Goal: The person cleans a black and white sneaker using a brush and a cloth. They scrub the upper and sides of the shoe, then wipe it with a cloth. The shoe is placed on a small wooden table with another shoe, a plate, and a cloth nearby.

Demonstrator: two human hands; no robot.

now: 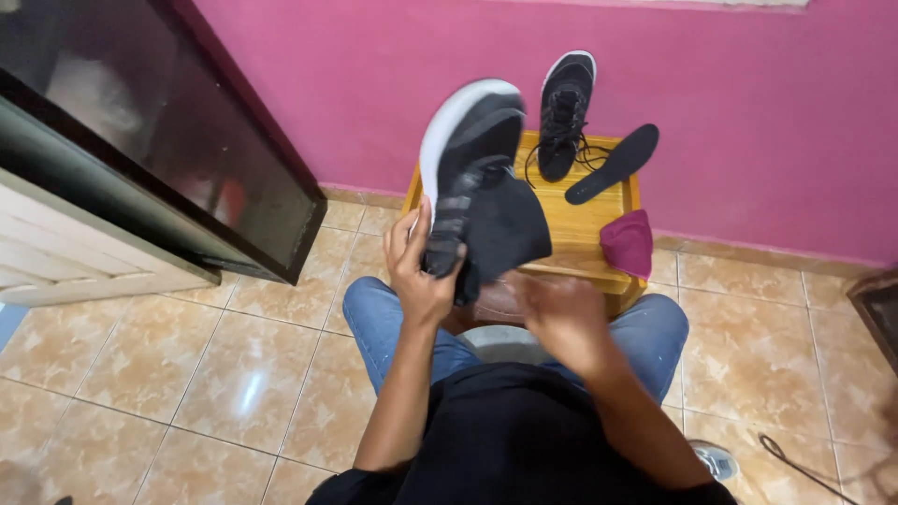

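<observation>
Overhead, head view: left hand [418, 271] clamps black sneaker [472, 173] at the heel, sole tilted up above the knees, steadying it. Right hand [561, 318] blurred beneath; grip indeterminate. Second sneaker [564, 112], insole [615, 164] parked on wooden stool [580, 224].

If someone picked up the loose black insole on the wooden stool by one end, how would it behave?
The insole looks thin and flat, so probably light and floppy, drooping from one end. It overhangs the wooden stool edge, so a nudge could likely slide it off.
</observation>
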